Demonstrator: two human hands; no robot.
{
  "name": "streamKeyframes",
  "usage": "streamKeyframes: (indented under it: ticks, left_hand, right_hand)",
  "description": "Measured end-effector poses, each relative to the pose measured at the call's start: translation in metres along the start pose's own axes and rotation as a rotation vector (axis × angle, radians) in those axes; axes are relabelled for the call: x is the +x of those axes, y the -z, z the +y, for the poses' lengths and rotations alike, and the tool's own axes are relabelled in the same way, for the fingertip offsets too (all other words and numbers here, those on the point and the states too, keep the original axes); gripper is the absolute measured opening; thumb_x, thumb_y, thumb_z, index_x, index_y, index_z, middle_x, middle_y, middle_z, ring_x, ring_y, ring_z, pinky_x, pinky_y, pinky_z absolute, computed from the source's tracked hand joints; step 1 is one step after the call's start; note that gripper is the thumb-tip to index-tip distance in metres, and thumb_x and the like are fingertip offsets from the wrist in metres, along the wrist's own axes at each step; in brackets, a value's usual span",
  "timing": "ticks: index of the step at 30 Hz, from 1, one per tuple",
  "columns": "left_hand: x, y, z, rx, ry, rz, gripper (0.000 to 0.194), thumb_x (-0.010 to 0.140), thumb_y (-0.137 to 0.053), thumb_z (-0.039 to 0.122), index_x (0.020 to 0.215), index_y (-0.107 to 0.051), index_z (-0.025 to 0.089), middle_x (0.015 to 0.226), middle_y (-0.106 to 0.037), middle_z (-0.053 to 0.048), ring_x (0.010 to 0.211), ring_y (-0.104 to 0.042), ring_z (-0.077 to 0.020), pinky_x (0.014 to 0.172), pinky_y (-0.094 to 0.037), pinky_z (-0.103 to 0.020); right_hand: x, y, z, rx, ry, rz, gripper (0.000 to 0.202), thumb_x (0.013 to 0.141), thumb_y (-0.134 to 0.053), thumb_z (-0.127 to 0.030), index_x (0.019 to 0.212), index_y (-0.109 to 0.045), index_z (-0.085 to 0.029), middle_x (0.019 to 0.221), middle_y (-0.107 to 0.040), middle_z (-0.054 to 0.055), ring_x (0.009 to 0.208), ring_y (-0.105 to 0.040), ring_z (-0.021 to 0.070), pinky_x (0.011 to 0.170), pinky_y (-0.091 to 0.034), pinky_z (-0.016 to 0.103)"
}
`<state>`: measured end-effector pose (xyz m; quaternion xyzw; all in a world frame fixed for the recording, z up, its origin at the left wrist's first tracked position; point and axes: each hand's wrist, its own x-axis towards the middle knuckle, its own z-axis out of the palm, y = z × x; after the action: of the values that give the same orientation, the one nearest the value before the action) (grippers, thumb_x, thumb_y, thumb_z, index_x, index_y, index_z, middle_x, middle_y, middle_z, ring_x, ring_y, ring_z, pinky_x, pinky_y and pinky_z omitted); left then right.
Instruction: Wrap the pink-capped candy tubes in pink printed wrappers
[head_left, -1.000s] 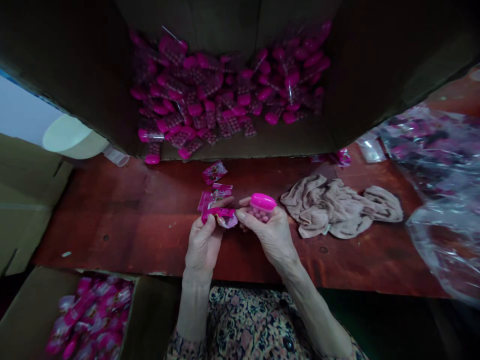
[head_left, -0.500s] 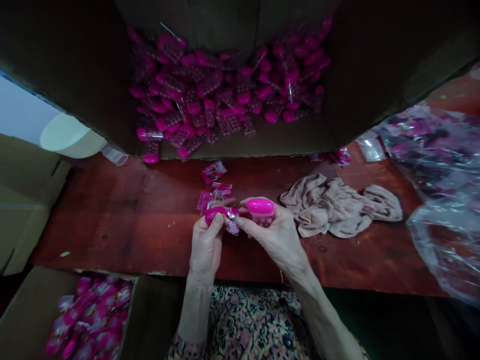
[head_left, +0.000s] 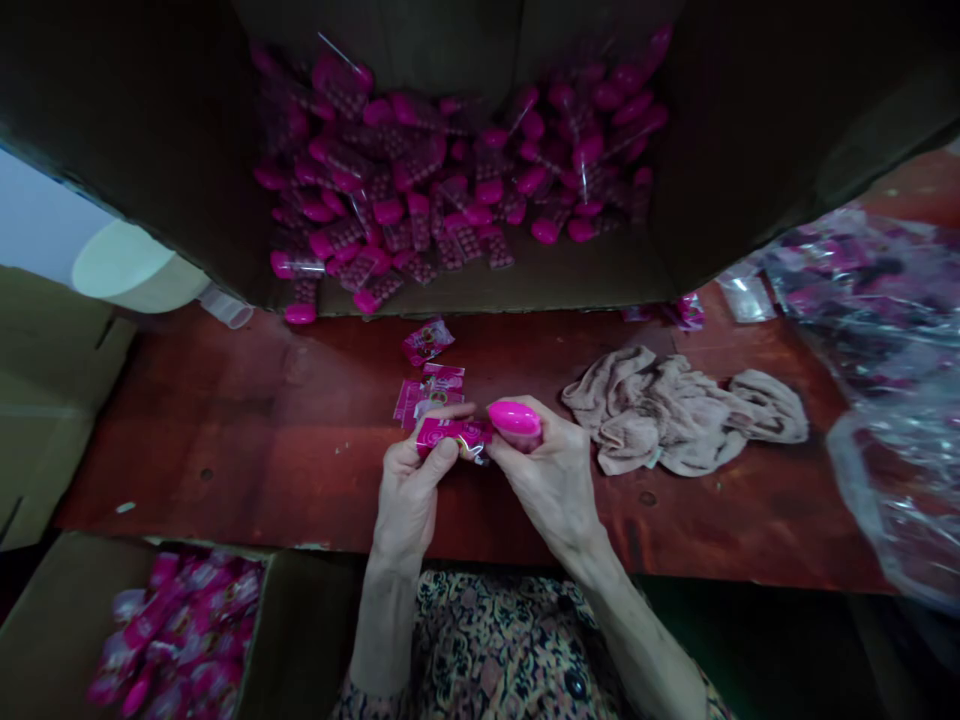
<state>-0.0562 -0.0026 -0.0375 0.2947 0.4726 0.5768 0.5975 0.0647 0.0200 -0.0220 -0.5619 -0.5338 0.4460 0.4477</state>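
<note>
Between thumb and fingers, my left hand (head_left: pixel 411 482) grips a shiny pink printed wrapper (head_left: pixel 451 437). My right hand (head_left: pixel 553 480) is closed around a small clear container with a bright pink cap (head_left: pixel 515 418); its fingers hide most of the clear body. The right thumb and fingertips also meet the wrapper's right end, so both hands nearly touch. Just beyond the left fingers lie flat pink printed wrappers (head_left: pixel 429 391) and another pink packet (head_left: pixel 428 342) on the red table.
A large cardboard box (head_left: pixel 465 293) at the back holds many pink-capped clear containers. A crumpled cloth (head_left: pixel 667 410) lies to the right, beside clear plastic bags (head_left: pixel 900 400). A second box (head_left: pixel 300 620) at lower left holds pink packets. A white tub (head_left: pixel 131 270) stands at left.
The wrapper has been straightened and turned flatter in my left hand. My right hand has tilted the pink-capped container, and its clear part shows less now.
</note>
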Motion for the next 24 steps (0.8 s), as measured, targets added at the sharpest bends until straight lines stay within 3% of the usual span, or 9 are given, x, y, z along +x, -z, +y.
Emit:
streamKeyframes:
  ticks: [6,10,18,24]
  left_hand:
    - [0.0,0.003,0.002,0.011,0.016,0.026,0.01,0.074,-0.064,0.023,0.07,-0.072,0.018,0.08,-0.071,-0.004,0.087,-0.061,-0.0187,0.082,-0.044,-0.031]
    - [0.001,0.001,0.002,-0.029,0.037,0.037,0.013,0.075,-0.063,0.023,0.082,-0.072,0.017,0.088,-0.071,-0.007,0.09,-0.061,-0.0204,0.084,-0.044,-0.034]
    - [0.003,-0.002,0.004,-0.122,0.074,0.158,0.015,0.072,-0.066,0.026,0.083,-0.073,0.017,0.089,-0.072,-0.007,0.086,-0.064,-0.0205,0.082,-0.047,-0.035]
    - [0.0,-0.003,0.008,-0.124,0.088,0.097,0.013,0.076,-0.063,0.025,0.082,-0.072,0.018,0.093,-0.071,-0.007,0.087,-0.063,-0.0195,0.081,-0.048,-0.034]
  right_hand:
    - [0.001,0.0,0.001,-0.015,0.007,-0.051,0.01,0.071,-0.06,-0.012,0.079,-0.061,-0.018,0.068,-0.061,-0.002,0.06,-0.056,0.0117,0.056,-0.043,0.021]
    - [0.006,0.009,0.002,-0.115,-0.021,-0.078,0.011,0.072,-0.065,-0.023,0.077,-0.057,-0.017,0.063,-0.056,-0.003,0.055,-0.05,0.011,0.053,-0.04,0.022]
    - [-0.001,0.031,-0.011,-0.112,-0.111,-0.366,0.033,0.074,-0.067,-0.039,0.092,-0.048,-0.021,0.069,-0.055,-0.004,0.051,-0.048,0.0093,0.047,-0.039,0.021]
    - [-0.012,0.032,-0.006,-0.081,-0.064,-0.443,0.028,0.08,-0.059,-0.042,0.096,-0.049,-0.021,0.075,-0.057,-0.001,0.056,-0.05,0.0108,0.051,-0.043,0.023]
